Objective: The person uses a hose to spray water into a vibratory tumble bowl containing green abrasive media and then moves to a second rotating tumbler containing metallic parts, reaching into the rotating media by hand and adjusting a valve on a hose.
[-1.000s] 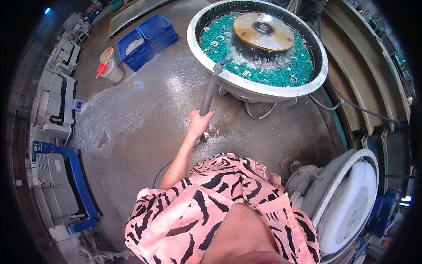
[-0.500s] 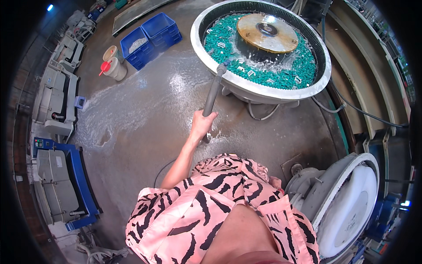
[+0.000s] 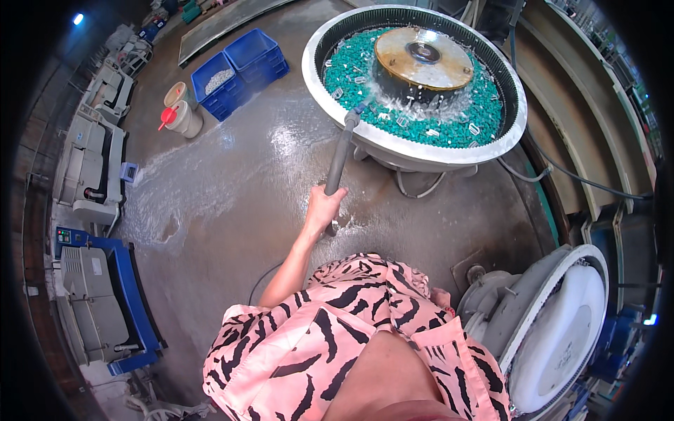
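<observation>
My left hand (image 3: 325, 205) is wrapped round a grey hose (image 3: 339, 163), which points up and away over the near rim of a large round vibratory tumbler bowl (image 3: 327, 96). From its blue-tipped end, water sprays across the bowl and splashes at the foot of the central hub (image 3: 421, 59). Green tumbling media (image 3: 449, 130) fill the ring, with small pale metal parts (image 3: 474, 129) scattered among them. Beside my right hip a small bit of my right hand (image 3: 441, 297) shows; the shirt hides most of it, and its fingers cannot be made out.
Two blue crates (image 3: 256, 59) stand at the far left, one holding whitish pieces, near a bucket with a red item (image 3: 184, 121). The floor (image 3: 232, 189) is wet. Machines (image 3: 91, 288) line the left; another round bowl machine (image 3: 562, 337) stands close at right. A cable trails there.
The water spray now hits the near left side of the hub more strongly. My left hand and the hose have barely moved, and the loose parts have shifted among the media.
</observation>
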A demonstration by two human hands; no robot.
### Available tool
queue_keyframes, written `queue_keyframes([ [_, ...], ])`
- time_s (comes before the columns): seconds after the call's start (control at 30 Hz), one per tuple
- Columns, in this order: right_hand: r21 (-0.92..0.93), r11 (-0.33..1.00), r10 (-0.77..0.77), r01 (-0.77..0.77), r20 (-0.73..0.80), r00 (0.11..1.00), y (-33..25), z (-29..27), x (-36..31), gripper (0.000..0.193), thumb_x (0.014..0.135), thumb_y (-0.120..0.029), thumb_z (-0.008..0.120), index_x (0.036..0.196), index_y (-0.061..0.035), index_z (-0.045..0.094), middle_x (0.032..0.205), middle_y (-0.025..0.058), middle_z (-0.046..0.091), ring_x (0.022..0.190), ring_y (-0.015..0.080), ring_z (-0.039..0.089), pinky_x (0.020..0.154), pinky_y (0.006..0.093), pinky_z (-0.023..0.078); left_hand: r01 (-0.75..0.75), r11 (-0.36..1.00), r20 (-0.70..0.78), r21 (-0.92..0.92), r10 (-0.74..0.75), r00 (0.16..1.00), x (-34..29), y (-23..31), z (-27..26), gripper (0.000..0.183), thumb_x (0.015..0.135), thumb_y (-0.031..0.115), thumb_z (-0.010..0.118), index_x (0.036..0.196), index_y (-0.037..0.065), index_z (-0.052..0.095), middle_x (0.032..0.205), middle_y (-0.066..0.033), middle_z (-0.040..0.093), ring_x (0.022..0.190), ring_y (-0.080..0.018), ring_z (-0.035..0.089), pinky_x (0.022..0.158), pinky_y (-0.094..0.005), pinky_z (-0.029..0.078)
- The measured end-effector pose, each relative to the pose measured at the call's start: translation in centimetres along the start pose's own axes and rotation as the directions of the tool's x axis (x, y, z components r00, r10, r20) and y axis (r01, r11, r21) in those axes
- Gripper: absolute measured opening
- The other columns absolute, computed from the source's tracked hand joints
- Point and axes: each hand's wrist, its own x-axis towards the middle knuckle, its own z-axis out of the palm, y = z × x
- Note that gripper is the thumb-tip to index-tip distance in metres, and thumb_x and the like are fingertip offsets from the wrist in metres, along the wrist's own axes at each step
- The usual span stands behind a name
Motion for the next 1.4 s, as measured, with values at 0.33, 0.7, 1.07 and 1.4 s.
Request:
queue_keyframes([
  [0.33,0.037,0.999,0.001,0.0,-0.013,1.0,0.2,0.2,-0.2,0.028,0.085,-0.014,0.047,0.109,-0.0016,0.056,0.083,0.0189,0.063,0.065,0.028,0.063,0.057,0.0394,0.054,0.015,0.999,-0.005,-0.036,-0.015,1.0,-0.7,0.4,0.3,0.03,0.079,0.013,0.06,0.054,0.007,0.045,0.043,0.0015,0.041,0.034,-0.0071,0.037,0.033,-0.0249,0.029],
  [0.7,0.334,0.935,0.133,-0.121,-0.012,0.991,0.0,0.1,0.3,0.02,0.082,-0.007,0.048,0.1,-0.0023,0.057,0.063,0.0123,0.055,0.044,0.0221,0.049,0.04,0.0356,0.042,0.055,0.998,0.039,0.001,-0.055,0.998,-0.4,0.4,-0.1,0.031,0.078,0.019,0.062,0.053,0.006,0.047,0.043,0.0005,0.044,0.036,-0.008,0.042,0.035,-0.0262,0.033],
  [1.07,0.163,0.98,0.115,-0.112,-0.008,0.993,1.0,0.0,1.1,0.034,0.086,-0.013,0.039,0.116,-0.0007,0.049,0.086,0.0234,0.064,0.072,0.0352,0.065,0.061,0.0435,0.054,0.063,0.988,0.039,-0.142,-0.058,0.998,-1.0,1.2,0.2,0.029,0.081,0.01,0.058,0.055,0.009,0.043,0.042,0.0025,0.036,0.031,-0.0067,0.031,0.032,-0.0246,0.026],
  [1.4,0.122,0.989,0.09,-0.085,-0.032,0.995,0.7,0.4,0.3,0.032,0.085,-0.01,0.039,0.114,-0.0023,0.052,0.084,0.0216,0.064,0.068,0.032,0.064,0.059,0.0429,0.053,0.065,0.986,0.046,-0.151,-0.059,0.997,-0.9,0.8,0.2,0.031,0.081,0.011,0.058,0.054,0.01,0.043,0.042,0.0026,0.036,0.031,-0.0068,0.032,0.032,-0.0248,0.027],
])
